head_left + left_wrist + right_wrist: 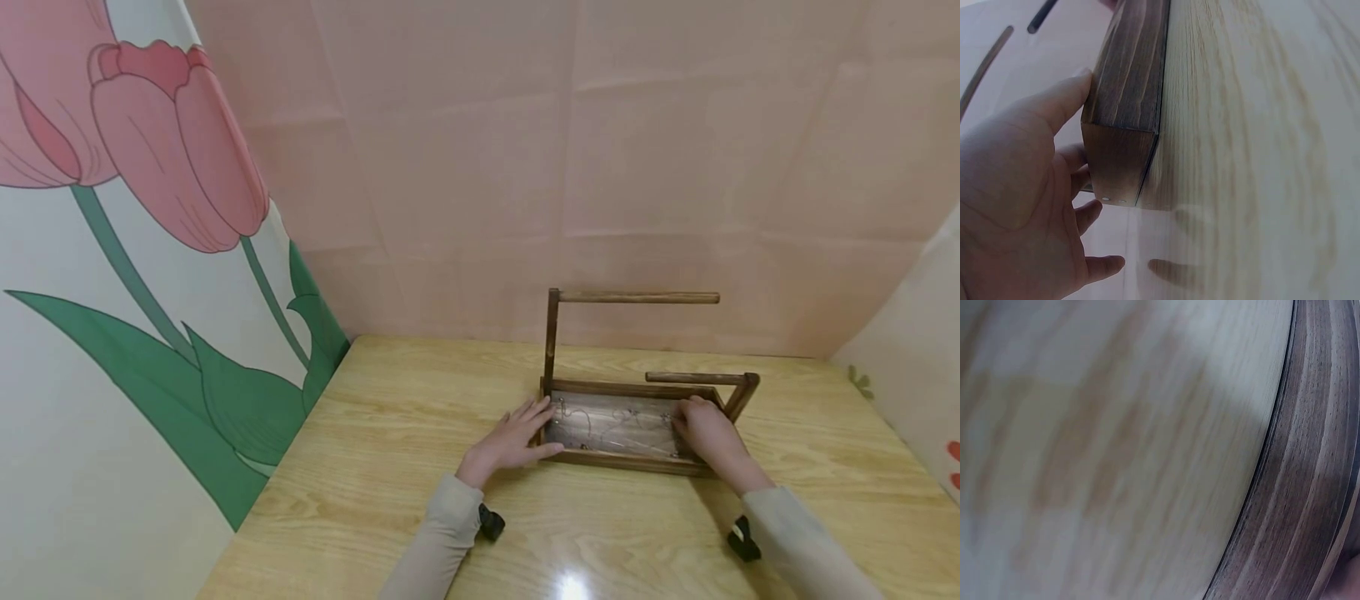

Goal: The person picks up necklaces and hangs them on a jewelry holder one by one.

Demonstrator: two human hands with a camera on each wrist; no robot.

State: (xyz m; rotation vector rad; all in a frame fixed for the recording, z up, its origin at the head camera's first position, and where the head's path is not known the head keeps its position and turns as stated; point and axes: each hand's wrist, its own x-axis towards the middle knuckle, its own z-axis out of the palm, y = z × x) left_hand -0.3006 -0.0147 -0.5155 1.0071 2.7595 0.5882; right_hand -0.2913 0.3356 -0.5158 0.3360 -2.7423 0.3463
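Note:
A dark brown wooden stand has a shallow tray base (622, 460) with raised rims, lying on the table. Several thin chains (587, 429), like fine necklaces, are spread over its greyish floor. At the tray's left end my left hand (513, 437) rests with fingers spread, thumb along the front rim. The left wrist view has the thumb against the tray's wooden side (1129, 75) and the other fingers loosely around its end. My right hand (712, 433) reaches inside the right end, fingers bent down beside the chains. I cannot tell what its hidden fingertips hold.
From the stand's left rear rises a tall post with a horizontal bar (637, 297); a lower bar (690, 378) joins a slanted post at the right. A pink cloth backdrop (465, 183) hangs behind the wooden table (405, 400). A tulip-printed panel (187, 275) stands left.

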